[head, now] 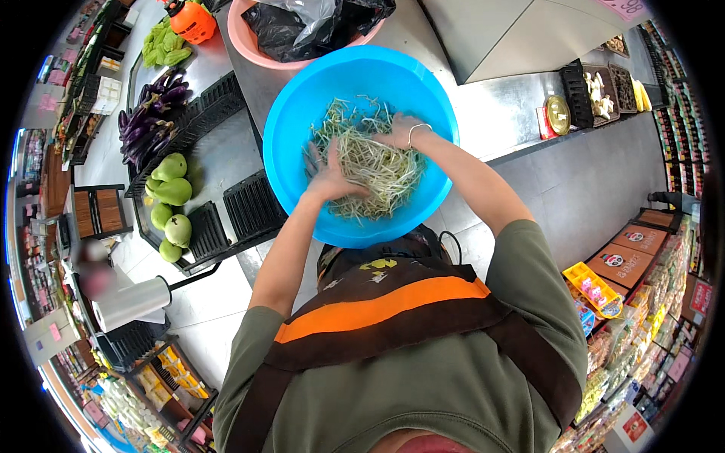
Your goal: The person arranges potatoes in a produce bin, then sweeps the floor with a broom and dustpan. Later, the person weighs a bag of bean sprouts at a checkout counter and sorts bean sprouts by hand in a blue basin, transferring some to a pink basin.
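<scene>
A large blue plastic basin is right in front of me, its near rim by my dark apron. In it lies a heap of bean sprouts, pale stems with some greener strands at the far side. My left hand rests on the left part of the heap, fingers spread and slightly blurred. At the upper right of the heap is my right hand, a bracelet on its wrist; its fingertips reach into the sprouts. Whether either hand grips any strands cannot be made out.
A pink basin with black plastic bags stands beyond the blue one. Eggplants and green gourds lie on the left display. A roll of plastic bags juts out at lower left. Mushroom trays sit at right.
</scene>
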The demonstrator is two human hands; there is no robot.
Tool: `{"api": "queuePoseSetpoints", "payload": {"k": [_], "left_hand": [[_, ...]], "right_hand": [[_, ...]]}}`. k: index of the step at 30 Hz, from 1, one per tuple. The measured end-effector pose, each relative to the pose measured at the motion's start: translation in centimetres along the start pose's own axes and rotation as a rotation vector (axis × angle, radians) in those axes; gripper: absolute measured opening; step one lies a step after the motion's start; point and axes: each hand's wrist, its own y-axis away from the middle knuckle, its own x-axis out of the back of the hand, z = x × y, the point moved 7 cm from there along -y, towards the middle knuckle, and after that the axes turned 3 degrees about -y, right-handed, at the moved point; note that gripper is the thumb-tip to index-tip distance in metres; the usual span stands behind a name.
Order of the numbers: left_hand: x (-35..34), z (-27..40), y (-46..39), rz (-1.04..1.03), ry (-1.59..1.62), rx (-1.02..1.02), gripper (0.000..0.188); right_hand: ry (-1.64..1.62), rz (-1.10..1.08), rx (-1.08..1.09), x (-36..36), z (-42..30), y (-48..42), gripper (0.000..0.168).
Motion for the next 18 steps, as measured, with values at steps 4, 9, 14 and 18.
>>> {"api": "queuePoseSetpoints", "payload": {"k": [4, 9, 14, 18], "left_hand": [[-1.9, -1.8, -1.9, 0.009, 0.181, -0.074, 0.155], [-1.6, -1.3, -0.3, -0.099, 0.099, 0.018, 0.153], [-1.6, -0.3, 1.8, -0.160, -0.020, 0.020, 0.145], [-0.4, 1.4, 3.1, -0.079, -0.111, 0.059, 0.133]], "right_hand": [[0.085, -0.300, 0.031, -1.2, 0.3, 1.6, 0.106], [0.025, -0.158, 0.088, -1.7, 1.1, 2.2, 0.114], [-0.082, -0.107, 0.063, -2.4, 1.5, 1.3, 0.121], [-0.066, -0.207, 0.027, -2.9, 1.2, 1.7, 0.113]]}}
